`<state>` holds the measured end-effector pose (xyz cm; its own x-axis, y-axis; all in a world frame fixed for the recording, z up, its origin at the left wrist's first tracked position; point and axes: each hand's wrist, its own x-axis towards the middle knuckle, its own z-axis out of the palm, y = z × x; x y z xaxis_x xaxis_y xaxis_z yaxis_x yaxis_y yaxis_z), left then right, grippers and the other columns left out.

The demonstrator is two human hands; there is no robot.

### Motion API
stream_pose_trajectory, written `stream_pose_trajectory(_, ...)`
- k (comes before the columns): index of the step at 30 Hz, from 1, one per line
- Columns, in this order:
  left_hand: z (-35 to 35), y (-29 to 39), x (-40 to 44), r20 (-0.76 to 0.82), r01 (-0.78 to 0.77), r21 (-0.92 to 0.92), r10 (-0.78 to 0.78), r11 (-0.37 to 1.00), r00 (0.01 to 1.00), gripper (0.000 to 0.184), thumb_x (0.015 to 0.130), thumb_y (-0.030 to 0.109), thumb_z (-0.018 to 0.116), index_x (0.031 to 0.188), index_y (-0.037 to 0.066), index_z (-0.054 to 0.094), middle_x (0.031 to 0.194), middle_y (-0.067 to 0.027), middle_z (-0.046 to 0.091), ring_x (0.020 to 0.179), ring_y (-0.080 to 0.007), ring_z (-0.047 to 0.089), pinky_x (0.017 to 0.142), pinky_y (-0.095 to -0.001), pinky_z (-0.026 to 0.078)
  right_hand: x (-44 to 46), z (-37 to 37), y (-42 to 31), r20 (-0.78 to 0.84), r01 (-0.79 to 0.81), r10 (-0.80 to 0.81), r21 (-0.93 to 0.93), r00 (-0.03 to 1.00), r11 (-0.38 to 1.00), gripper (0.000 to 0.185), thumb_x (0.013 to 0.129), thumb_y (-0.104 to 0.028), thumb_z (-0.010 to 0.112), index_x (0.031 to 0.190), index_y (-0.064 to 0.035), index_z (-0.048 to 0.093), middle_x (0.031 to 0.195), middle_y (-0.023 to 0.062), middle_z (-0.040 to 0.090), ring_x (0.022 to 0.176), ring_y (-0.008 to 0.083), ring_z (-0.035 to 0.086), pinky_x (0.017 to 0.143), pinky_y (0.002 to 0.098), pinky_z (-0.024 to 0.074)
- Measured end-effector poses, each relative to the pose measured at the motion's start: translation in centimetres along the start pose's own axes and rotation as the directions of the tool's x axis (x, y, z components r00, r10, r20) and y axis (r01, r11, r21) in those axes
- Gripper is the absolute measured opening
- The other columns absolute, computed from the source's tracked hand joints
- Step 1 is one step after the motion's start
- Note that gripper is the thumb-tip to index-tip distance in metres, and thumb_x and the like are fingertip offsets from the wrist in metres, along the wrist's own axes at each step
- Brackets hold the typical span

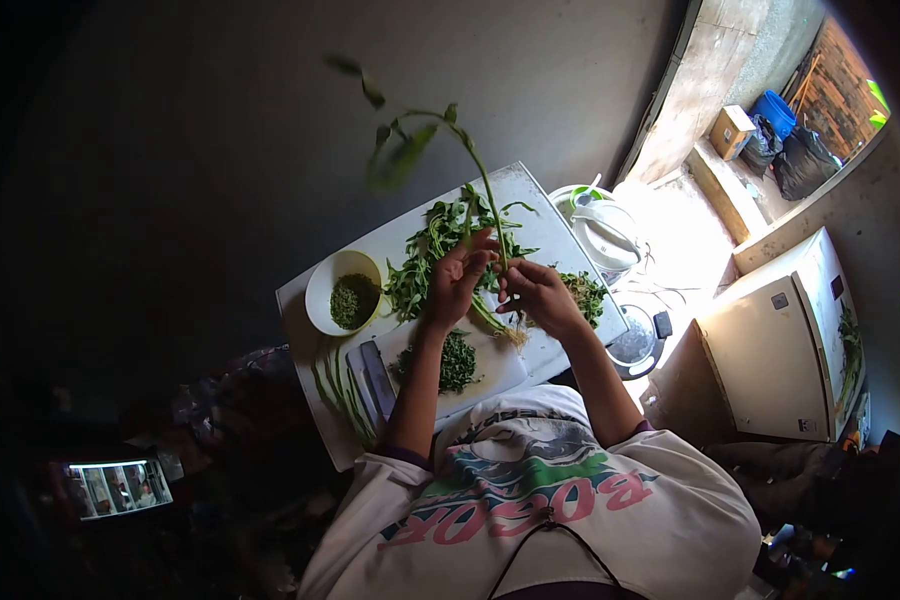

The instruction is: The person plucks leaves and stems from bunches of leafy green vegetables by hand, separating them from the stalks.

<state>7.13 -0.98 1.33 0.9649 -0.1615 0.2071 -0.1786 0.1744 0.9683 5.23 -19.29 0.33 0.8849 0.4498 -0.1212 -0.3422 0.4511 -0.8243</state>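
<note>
My right hand (538, 293) pinches the lower part of a long green leafy stem (480, 165), which rises above the table and bends left at its top, where the leaves are blurred. Close beside that stem is my left hand (458, 283), its fingers apart and slightly curled. Beneath both hands lies a pile of leafy greens (435, 240), with pale roots (516, 334) showing at the near end. Chopped greens (457, 362) rest on a white cutting board (500, 368), partly behind my left forearm. A flat grey blade-like object (371, 382) lies along the board's left side.
A pale bowl (319, 290) of chopped greens stands at the table's left, with long green beans (336, 395) nearer me. Trimmed roots and leaves (582, 292) lie at right. Beyond the white table (515, 190) are a white bucket (602, 230), a pot (632, 348) and a small fridge (770, 350).
</note>
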Motion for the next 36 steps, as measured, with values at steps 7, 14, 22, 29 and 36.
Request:
stream_pose_trajectory(7, 1.7, 0.3, 0.1, -0.104, 0.151, 0.065, -0.144, 0.986, 0.984, 0.023, 0.095, 0.015, 0.07, 0.114, 0.002, 0.069, 0.084, -0.0018, 0.07, 0.079, -0.0081, 0.065, 0.073, -0.0248, 0.053, -0.4, -0.2, 0.4, 0.063, -0.08, 0.082, -0.041, 0.995, 0.996, 0.026, 0.102, -0.025, 0.058, 0.11, 0.0002, 0.06, 0.1, 0.0054, 0.062, 0.092, 0.0153, 0.065, 0.083, 0.0314, 0.0561)
stream_pose_trajectory(14, 2.6, -0.2, -0.8, -0.068, 0.037, 0.117, -0.03, 0.992, 0.997, 0.018, 0.092, 0.004, 0.069, 0.11, 0.0, 0.07, 0.09, -0.0042, 0.072, 0.08, -0.0088, 0.067, 0.072, -0.0232, 0.053, 1.2, 0.6, -1.8, -0.185, 0.278, -0.348, -0.32, 0.919, 0.905, 0.04, 0.095, -0.027, 0.069, 0.12, 0.0035, 0.06, 0.112, 0.0103, 0.066, 0.1, 0.017, 0.064, 0.084, 0.0317, 0.054)
stream_pose_trajectory(22, 2.9, -1.1, -1.4, -0.183, 0.04, 0.12, -0.018, 0.992, 0.983, 0.011, 0.093, 0.004, 0.068, 0.103, 0.0, 0.069, 0.088, -0.0053, 0.072, 0.082, -0.0099, 0.068, 0.069, -0.0246, 0.056, 2.1, -0.4, 0.9, -0.258, 0.327, -0.436, -0.376, 0.862, 0.867, 0.021, 0.092, -0.018, 0.071, 0.097, 0.0023, 0.068, 0.084, 0.0059, 0.071, 0.077, 0.0128, 0.067, 0.073, 0.0278, 0.0526)
stream_pose_trajectory(29, 4.5, -1.0, -1.5, -0.247, 0.039, -0.089, -0.059, 0.995, 0.967, 0.014, 0.097, 0.014, 0.066, 0.105, 0.002, 0.067, 0.084, -0.001, 0.07, 0.067, -0.0052, 0.063, 0.057, -0.0202, 0.051, 1.6, -0.4, 0.4, -0.143, 0.363, -0.593, -0.67, 0.793, 0.647, 0.008, 0.088, -0.007, 0.069, 0.093, -0.0011, 0.067, 0.078, 0.0104, 0.069, 0.073, 0.0163, 0.068, 0.067, 0.0296, 0.0529)
stream_pose_trajectory(36, 3.2, -0.9, -0.7, -0.388, 0.084, -0.238, -0.174, 0.968, 0.905, 0.019, 0.102, 0.024, 0.06, 0.098, 0.006, 0.065, 0.07, 0.0069, 0.052, 0.051, -0.0007, 0.039, 0.045, -0.0186, 0.031, 0.0, -0.6, -2.2, 0.097, 0.167, -0.175, -0.879, 0.98, 0.447, 0.014, 0.091, -0.007, 0.069, 0.1, 0.002, 0.065, 0.1, 0.011, 0.07, 0.079, 0.0183, 0.067, 0.072, 0.0307, 0.0558)
